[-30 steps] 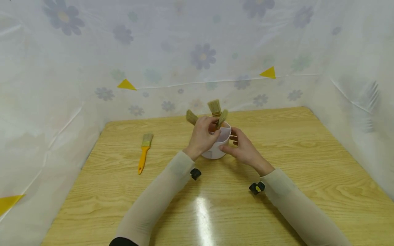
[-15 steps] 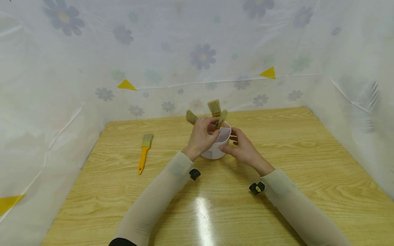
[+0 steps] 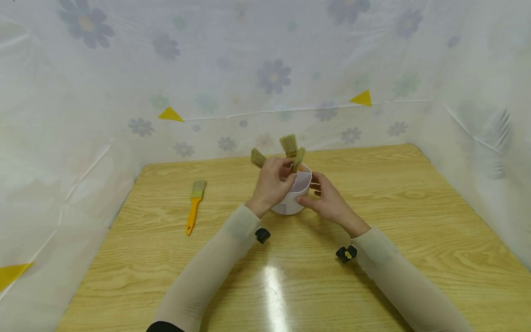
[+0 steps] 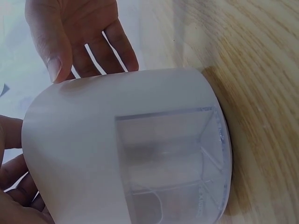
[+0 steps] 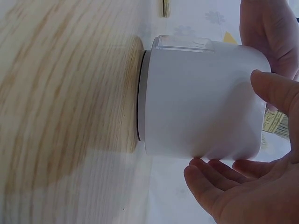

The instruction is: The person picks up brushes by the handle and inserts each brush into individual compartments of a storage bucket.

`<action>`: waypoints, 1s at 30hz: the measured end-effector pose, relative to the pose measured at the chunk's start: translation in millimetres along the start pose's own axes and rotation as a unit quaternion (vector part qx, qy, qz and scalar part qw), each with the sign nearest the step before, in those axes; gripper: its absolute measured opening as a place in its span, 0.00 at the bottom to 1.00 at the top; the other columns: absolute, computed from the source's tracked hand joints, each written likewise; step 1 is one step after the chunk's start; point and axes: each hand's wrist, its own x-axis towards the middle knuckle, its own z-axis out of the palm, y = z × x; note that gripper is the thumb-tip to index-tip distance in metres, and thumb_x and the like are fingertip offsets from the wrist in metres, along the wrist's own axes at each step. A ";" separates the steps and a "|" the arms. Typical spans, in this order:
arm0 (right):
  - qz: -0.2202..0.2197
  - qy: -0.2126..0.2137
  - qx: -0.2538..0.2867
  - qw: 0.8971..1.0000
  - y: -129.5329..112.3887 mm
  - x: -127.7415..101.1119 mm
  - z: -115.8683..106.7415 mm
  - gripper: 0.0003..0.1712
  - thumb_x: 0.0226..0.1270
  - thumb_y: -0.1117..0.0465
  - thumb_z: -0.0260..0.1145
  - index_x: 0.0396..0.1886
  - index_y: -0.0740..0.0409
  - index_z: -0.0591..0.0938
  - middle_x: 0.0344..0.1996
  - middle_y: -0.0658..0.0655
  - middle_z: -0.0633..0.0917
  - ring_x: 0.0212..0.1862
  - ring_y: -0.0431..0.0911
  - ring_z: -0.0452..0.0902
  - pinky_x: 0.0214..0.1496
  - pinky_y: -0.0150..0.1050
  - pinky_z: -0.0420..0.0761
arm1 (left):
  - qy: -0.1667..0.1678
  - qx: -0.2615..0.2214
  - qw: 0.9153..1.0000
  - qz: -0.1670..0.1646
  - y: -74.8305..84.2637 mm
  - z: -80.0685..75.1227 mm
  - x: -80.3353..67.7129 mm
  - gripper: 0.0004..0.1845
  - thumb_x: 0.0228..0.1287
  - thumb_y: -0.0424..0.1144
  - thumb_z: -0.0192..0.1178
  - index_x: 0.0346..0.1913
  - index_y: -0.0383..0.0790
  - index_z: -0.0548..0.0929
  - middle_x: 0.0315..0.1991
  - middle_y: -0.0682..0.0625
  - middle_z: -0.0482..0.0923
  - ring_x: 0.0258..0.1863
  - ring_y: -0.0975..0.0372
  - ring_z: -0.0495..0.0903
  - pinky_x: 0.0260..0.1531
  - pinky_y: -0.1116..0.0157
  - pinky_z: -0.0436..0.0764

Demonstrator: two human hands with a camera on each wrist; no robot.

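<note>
A white round brush holder (image 3: 297,203) with inner dividers stands on the table, a clear drawer-like section (image 4: 168,163) low on its wall. My left hand (image 3: 271,184) is over its left rim, thumb and fingers pinching a paintbrush (image 3: 299,159) whose bristles point up; its handle is hidden. Two more paintbrushes stick out bristles-up: one upright at the back (image 3: 288,144), one leaning left (image 3: 257,157). My right hand (image 3: 330,199) grips the holder's right side, with thumb in front and fingers around the far side, as the right wrist view shows.
A paintbrush (image 3: 194,205) with a yellow handle lies on the wooden table (image 3: 398,193) to the left. Behind the table's far edge hangs a white flowered sheet (image 3: 232,83) with yellow triangles, and similar sheeting rises at both sides.
The brush at my left fingers has tilted very slightly to the left. Both hands and the holder stay in place.
</note>
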 end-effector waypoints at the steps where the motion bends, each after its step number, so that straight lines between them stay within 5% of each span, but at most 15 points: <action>1: 0.000 0.000 0.000 1.000 0.1 0.1 0.1 0.49 0.61 0.47 0.68 0.73 0.60 0.54 0.67 0.62 0.63 0.66 0.59 0.61 0.65 0.57 0.63 | 0.001 0.001 1.000 0.000 -0.1 0.1 0.0 0.16 0.60 0.34 0.64 0.51 0.37 0.81 0.44 0.47 0.79 0.45 0.57 0.75 0.48 0.60 0.74; 30: 0.018 -0.001 0.005 1.000 -0.1 -0.7 0.0 0.52 0.60 0.45 0.69 0.74 0.59 0.52 0.67 0.63 0.63 0.67 0.61 0.60 0.65 0.58 0.62 | 0.012 -0.002 1.000 0.028 0.2 -3.6 -5.5 0.13 0.58 0.32 0.65 0.47 0.37 0.81 0.40 0.47 0.79 0.41 0.57 0.76 0.46 0.60 0.73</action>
